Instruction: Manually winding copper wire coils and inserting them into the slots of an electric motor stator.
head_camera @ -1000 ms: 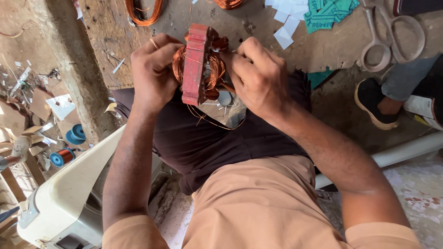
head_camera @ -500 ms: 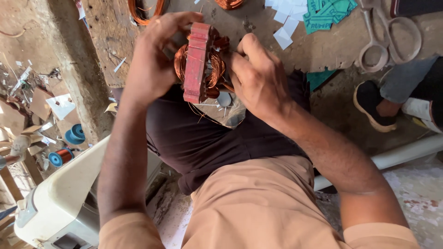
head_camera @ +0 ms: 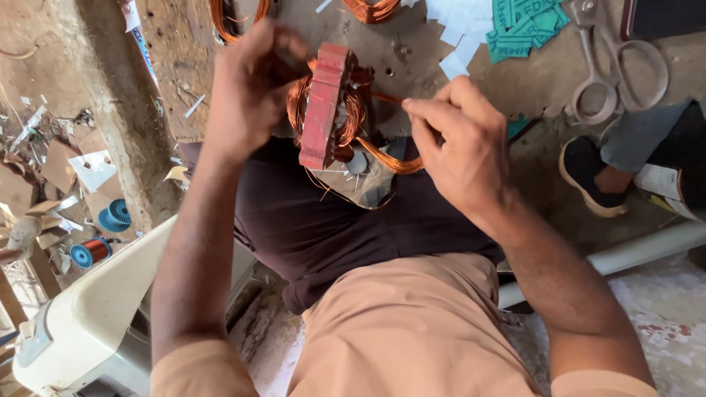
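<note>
Copper windings are bulging from the red stator. The left hand is curling closed against it, seemingly gripping. The right hand is pinching copper wire.

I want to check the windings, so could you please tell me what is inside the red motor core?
Copper wire coils loop through the red motor core and bulge out either side. The left hand covers the far coil ends; the slots are hidden.

right hand drawn off stator, copper strand pulled out
</note>
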